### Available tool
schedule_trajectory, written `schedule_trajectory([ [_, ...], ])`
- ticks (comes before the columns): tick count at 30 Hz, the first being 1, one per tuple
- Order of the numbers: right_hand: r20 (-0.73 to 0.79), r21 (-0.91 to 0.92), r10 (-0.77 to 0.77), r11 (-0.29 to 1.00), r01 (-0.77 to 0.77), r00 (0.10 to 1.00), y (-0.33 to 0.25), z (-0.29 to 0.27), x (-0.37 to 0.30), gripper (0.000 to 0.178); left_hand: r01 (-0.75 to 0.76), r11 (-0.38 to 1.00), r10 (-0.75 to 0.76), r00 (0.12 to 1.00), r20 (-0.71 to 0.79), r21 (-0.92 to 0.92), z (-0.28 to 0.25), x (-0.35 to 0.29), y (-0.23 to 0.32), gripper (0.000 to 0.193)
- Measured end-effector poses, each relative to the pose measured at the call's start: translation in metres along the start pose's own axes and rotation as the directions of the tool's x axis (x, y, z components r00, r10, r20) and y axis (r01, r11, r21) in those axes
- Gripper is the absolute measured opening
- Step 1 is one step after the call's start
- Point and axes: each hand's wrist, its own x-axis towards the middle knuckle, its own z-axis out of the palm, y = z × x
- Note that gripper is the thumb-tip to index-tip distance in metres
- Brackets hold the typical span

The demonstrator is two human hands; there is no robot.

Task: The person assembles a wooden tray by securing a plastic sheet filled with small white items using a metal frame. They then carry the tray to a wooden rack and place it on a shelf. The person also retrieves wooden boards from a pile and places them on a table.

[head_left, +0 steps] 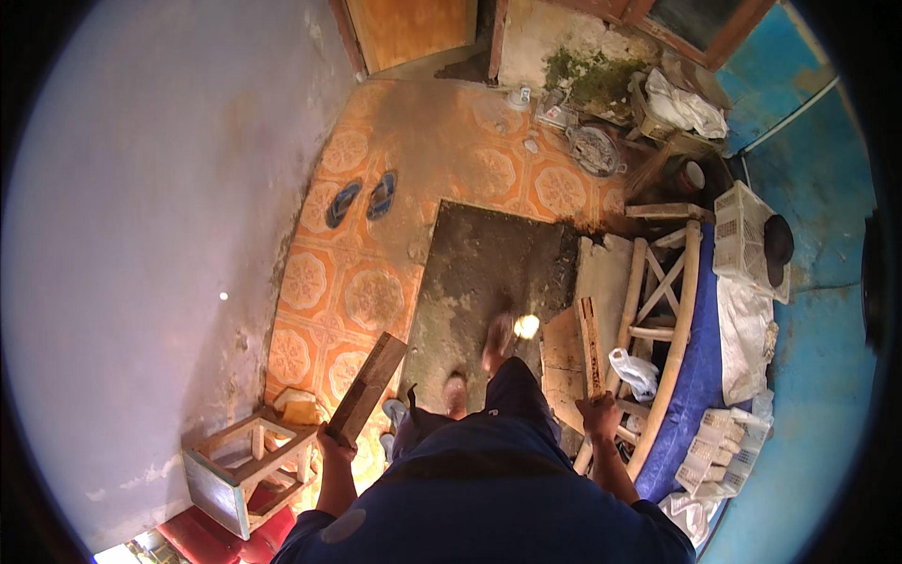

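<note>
1. Left hand (338, 446): fingers closed round the near end of a dark board (372, 383). From this grip the board slants forward and to the right, its far end free over the orange tiles (303, 282).

2. Right hand (599, 415): closed on the near end of a narrow board (590, 348), which points almost straight ahead of the grip and shows a light, dark-flecked face.

3. Beside the left grip, to its left and rear: a wooden stool (216, 489) lying tipped over. Whether hand and stool touch cannot be told.

4. Beside the right grip, to its right: a pole-framed bench (686, 301), with a pale plastic bag (635, 372) just ahead of the knuckles.

5. Between the grips and ahead of them: a bare dirt patch (470, 273) where the feet (498, 343) show blurred.

6. Handling, as judged: the step seems to be managing one board per hand. Both are held near one end, so the far ends will probably tend to dip — a firm wrist, or a grip nearer the middle, should steady them. The right side looks tighter — that board is best kept inward, clear of the bench poles.
</note>
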Motion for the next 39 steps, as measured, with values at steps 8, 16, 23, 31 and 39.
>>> schedule_trajectory([
  [8,0.067,0.035,-0.037,0.999,0.035,0.997,-0.102,0.005,0.172,0.046,-0.14,0.99,0.141,0.99,-0.01,0.027,0.143,-0.046,0.029,0.037],
  [16,0.157,0.01,-0.059,0.998,0.058,0.986,-0.209,-0.003,0.326,0.054,-0.069,0.997,0.063,0.992,-0.106,-0.047,0.281,-0.073,0.085,0.038],
  [23,0.204,-0.039,-0.069,0.996,0.078,0.977,-0.313,-0.014,0.419,0.057,-0.093,0.994,0.084,0.984,-0.159,-0.054,0.378,-0.059,0.126,0.033],
  [31,0.195,-0.154,-0.004,0.987,0.035,0.981,-0.457,-0.013,0.497,0.058,-0.012,1.0,0.013,0.999,-0.048,0.029,0.529,-0.004,0.214,0.039],
  [39,0.164,-0.195,0.061,0.98,-0.028,0.985,-0.6,-0.011,0.56,0.054,0.001,0.994,0.005,0.999,0.054,-0.113,0.675,-0.007,0.333,0.036],
])
